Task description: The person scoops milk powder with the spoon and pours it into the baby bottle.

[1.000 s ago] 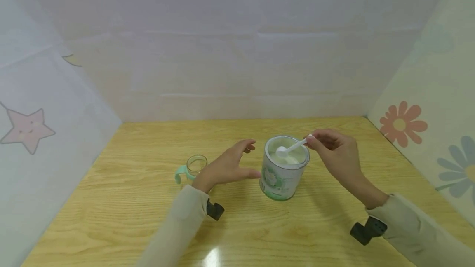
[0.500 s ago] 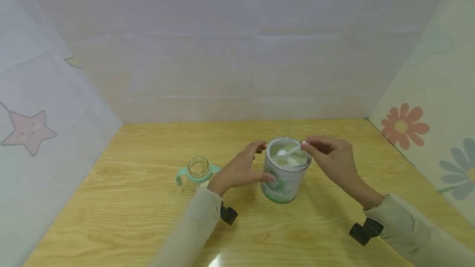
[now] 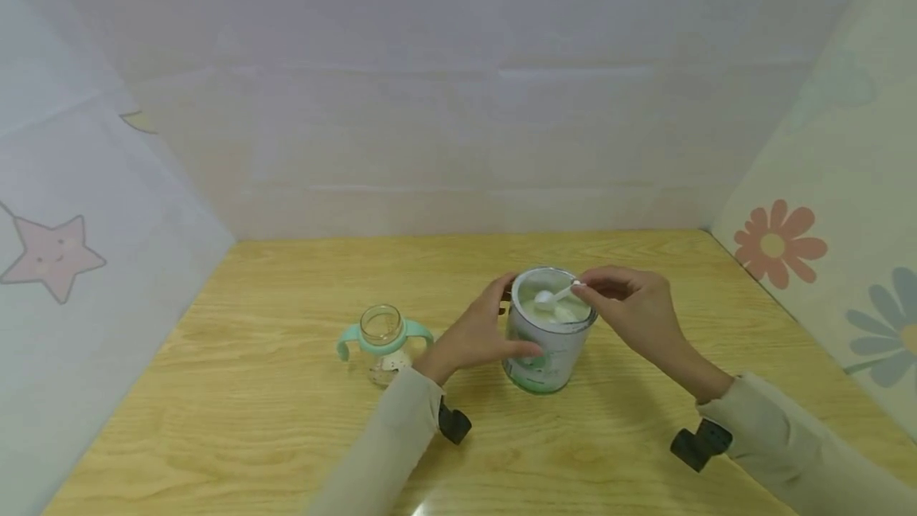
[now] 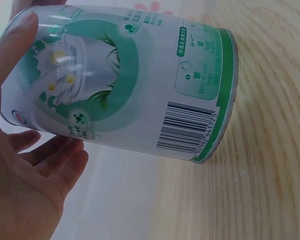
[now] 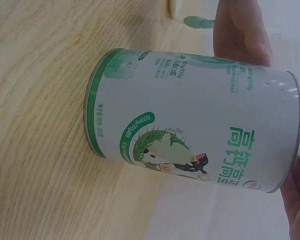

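A white and green milk powder can (image 3: 562,353) stands upright and uncovered on the table, pale powder (image 3: 569,310) inside. My left hand (image 3: 476,333) holds it from the left, thumb across the front and fingers round the far side. In the left wrist view, the thumb lies along the can (image 4: 155,75) near its rim. At the right of the opening, my right hand (image 3: 637,309) pinches the handle of a white scoop (image 3: 544,300). The scoop's bowl is over the powder, within the rim. The right wrist view shows the can's (image 5: 190,115) printed side and hides the scoop.
Left of the can stands a clear baby bottle (image 3: 387,361) without a cap, with two mint-green handles. My left wrist is close beside its right handle. The wooden table (image 3: 251,420) meets pale cloth walls (image 3: 458,142) at the back and sides.
My left hand has moved right from beside the can to take hold of it, uncovering more of the bottle. The right hand has shifted slightly left and down with the scoop.
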Demonstrator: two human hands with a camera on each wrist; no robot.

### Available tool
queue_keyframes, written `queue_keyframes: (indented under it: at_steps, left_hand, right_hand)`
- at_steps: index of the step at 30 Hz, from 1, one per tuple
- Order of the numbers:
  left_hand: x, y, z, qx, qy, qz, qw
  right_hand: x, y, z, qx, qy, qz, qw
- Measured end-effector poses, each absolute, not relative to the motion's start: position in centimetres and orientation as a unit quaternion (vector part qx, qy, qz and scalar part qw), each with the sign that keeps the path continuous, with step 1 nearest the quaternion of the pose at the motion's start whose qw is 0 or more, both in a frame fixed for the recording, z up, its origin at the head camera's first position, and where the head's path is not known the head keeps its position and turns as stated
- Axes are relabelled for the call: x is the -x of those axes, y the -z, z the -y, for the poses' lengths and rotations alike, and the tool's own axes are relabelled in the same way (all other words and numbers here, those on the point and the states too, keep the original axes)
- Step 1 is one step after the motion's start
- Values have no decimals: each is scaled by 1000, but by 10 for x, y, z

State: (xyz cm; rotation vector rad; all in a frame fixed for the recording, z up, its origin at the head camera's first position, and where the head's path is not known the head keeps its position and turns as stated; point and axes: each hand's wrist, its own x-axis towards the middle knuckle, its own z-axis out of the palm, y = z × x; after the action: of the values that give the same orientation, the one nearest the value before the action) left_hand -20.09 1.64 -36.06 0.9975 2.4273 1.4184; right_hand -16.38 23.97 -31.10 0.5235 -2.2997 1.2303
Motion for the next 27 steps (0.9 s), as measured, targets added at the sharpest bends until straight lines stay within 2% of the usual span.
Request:
queue_keyframes:
  at_steps: [9,27]
  left_hand:
    - [202,365,-21,-338,-497,-796,76]
    - [202,370,-27,-324,-487,-807,83]
  right_hand:
    - [165,314,-236,-230,-412,845,250]
    - [169,314,-228,-256,-382,858,229]
